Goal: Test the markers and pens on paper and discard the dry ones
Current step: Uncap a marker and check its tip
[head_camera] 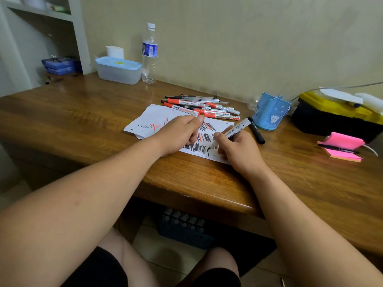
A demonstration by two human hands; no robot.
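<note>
A white sheet of paper (153, 119) covered in black and red test strokes lies on the wooden desk (83, 121). My right hand (238, 150) grips a white marker (238, 128) with a black end, its tip down on the paper near the black strokes. My left hand (178, 135) rests on the paper with curled fingers and the thumb against the forefinger; whether it holds anything is hidden. A pile of red-capped markers and thin pens (203, 106) lies just behind the paper. One black marker (257, 133) lies beside my right hand.
A blue pen holder (270, 112) stands right of the pile. Pink sticky notes (342, 148) with a black pen on them and a black-and-yellow box (335, 117) sit at far right. A lidded plastic box (118, 70) and water bottle (149, 54) stand at the back. A blue crate (184, 228) sits under the desk.
</note>
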